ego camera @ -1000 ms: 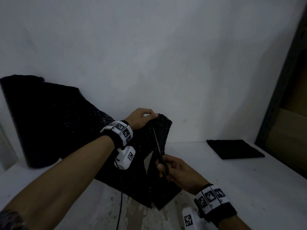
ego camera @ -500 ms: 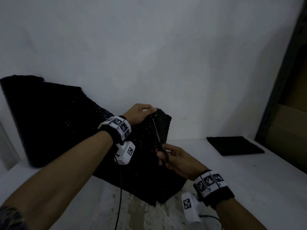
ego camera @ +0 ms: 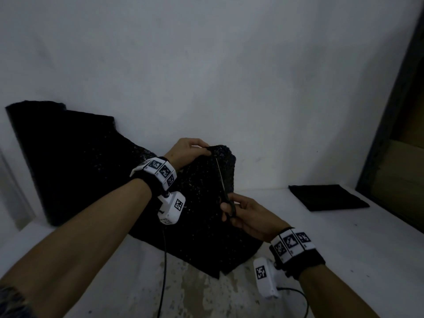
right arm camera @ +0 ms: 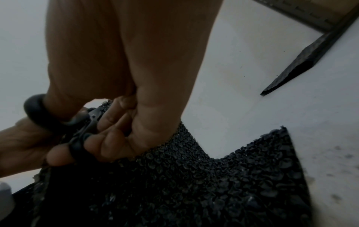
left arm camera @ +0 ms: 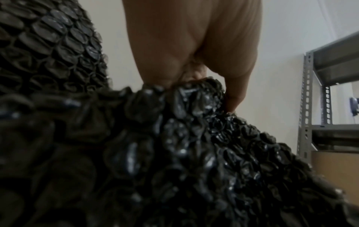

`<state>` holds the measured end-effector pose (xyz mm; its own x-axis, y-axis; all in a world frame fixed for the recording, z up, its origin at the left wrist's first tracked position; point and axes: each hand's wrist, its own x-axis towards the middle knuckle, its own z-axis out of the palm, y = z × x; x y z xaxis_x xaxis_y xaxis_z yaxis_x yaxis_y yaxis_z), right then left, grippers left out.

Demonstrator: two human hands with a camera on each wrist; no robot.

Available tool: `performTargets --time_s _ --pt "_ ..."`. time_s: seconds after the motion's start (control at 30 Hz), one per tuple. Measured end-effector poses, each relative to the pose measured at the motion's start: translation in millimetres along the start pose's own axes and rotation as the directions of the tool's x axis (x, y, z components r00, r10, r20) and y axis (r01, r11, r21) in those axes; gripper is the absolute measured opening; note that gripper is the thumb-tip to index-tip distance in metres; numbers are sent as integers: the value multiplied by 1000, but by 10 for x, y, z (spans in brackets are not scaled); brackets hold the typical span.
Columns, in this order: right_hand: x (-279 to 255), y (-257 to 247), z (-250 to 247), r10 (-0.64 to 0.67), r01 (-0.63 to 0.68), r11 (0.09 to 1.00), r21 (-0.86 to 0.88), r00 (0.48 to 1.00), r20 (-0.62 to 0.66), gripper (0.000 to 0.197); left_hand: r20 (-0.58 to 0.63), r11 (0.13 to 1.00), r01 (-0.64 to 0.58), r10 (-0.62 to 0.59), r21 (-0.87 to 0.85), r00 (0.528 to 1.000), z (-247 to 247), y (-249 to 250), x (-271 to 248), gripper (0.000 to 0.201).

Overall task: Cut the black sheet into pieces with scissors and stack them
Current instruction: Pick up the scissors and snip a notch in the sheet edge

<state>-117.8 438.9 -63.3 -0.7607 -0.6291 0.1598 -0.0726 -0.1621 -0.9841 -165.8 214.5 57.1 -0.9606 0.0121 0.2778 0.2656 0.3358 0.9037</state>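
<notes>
A large black bubble-textured sheet (ego camera: 75, 166) leans against the white wall and drapes onto the table. My left hand (ego camera: 190, 151) pinches its raised top edge (left arm camera: 196, 92) and holds that part up. My right hand (ego camera: 247, 214) grips black-handled scissors (ego camera: 226, 198), thumb and fingers through the loops (right arm camera: 38, 113). The blades point up along the sheet toward the left hand and look nearly closed. The sheet's lower flap (right arm camera: 213, 184) lies on the table below the right hand. A stack of cut black pieces (ego camera: 325, 197) lies flat at the right.
The white table (ego camera: 344, 249) runs to the white wall behind. Its front middle is stained and worn (ego camera: 206, 294). A dark frame with a brown cardboard box (ego camera: 403, 171) stands at the right edge. A grey metal shelf rack (left arm camera: 318, 107) shows in the left wrist view. Cables hang from both wrist cameras.
The scissors have moved up the sheet toward the left hand and the blades have come together. The split in the lower sheet, open a second ago, has closed up.
</notes>
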Motion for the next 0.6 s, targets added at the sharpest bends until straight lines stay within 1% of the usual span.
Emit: performTargets --time_s 0.23,0.37,0.47,0.6 --pt "13 -71 5 27 -28 999 -25 999 -17 18 7 999 -28 28 -17 1000 65 3 -27 7" --pt "2 -30 -7 35 -36 999 -12 999 -15 31 -7 999 -33 33 -7 999 88 -36 -20 7" --pt "-6 -7 4 33 -33 999 2 999 -9 27 -16 1000 -29 29 9 999 80 -61 -5 6" --pt "-26 17 29 46 -46 999 20 999 -3 29 -49 1000 -8 8 4 999 77 -60 -18 16"
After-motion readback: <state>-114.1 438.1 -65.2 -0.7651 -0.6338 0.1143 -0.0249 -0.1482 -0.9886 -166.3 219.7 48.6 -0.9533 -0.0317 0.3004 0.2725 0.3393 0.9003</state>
